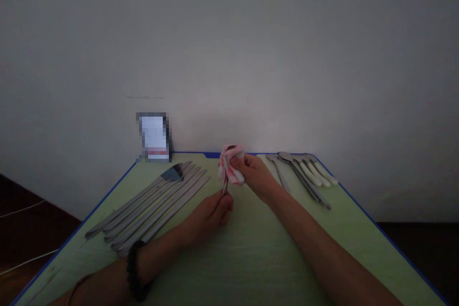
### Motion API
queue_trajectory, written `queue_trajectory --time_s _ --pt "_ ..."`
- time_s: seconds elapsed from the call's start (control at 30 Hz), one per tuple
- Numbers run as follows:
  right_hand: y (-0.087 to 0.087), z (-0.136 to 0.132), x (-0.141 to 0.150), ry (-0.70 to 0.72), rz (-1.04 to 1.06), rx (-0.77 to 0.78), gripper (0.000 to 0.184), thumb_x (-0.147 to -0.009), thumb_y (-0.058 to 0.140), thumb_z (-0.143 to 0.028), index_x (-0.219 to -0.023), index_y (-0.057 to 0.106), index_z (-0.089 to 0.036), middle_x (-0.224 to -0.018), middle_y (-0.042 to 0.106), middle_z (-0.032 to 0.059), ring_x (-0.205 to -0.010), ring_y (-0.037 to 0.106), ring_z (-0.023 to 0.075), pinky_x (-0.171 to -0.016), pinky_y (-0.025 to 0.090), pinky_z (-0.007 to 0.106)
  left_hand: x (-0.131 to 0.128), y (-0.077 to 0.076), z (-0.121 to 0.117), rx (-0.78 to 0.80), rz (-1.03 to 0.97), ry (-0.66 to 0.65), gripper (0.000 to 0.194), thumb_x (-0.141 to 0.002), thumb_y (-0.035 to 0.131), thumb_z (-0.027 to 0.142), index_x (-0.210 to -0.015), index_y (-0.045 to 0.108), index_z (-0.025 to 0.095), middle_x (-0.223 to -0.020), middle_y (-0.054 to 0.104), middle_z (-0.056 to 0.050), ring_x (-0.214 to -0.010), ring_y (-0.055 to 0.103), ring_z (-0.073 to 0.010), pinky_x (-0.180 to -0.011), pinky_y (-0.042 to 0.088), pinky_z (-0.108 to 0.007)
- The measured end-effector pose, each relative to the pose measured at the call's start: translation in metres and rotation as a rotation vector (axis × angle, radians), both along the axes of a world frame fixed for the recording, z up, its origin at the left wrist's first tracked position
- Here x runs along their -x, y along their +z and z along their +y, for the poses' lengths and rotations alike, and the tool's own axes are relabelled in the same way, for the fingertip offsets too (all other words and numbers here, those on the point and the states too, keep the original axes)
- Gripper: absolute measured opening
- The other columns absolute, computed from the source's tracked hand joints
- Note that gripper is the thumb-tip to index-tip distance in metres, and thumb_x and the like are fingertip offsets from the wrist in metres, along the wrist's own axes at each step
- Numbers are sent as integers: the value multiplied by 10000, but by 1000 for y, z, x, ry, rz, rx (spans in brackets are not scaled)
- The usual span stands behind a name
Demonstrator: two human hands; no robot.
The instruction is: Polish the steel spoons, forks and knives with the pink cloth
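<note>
My left hand [211,213] is closed around the lower handle of a metal spoon [225,184], which stands nearly upright above the green table [247,258]. My right hand [251,172] pinches a pink and white cloth [231,165] wrapped round the spoon's upper end, so the bowl is mostly hidden. A dark bead bracelet sits on my left wrist.
Several table knives [158,203] lie side by side on the table's left. Several spoons [304,172], some with pale handles, lie at the far right. A small blurred card [155,137] leans against the grey wall behind the table. Dark floor lies beyond both blue-trimmed edges.
</note>
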State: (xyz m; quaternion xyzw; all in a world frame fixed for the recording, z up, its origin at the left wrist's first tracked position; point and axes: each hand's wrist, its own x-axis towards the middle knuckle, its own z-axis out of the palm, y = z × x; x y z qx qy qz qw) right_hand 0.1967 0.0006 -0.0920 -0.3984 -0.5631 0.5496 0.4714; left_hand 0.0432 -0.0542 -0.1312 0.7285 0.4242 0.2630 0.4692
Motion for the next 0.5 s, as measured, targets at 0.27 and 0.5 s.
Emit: queue_trajectory --time_s 0.27,0.5 --pt "-23 -10 29 -14 299 225 371 -603 681 -507 -638 567 -156 -552 526 -16 -495 398 90 -490 301 228 -2 -9 6 46 -103 76 412 -919 256 497 -733 460 191 -549 411 43 -505 394 -116 -498 330 -238" --pt "2 9 -11 -227 -273 -191 304 -740 544 -453 -690 593 -158 -551 509 -17 -496 374 101 -467 269 227 -2 1 4 55 -30 58 373 -912 290 451 -735 480 184 -532 402 59 -496 386 -110 -492 316 -226"
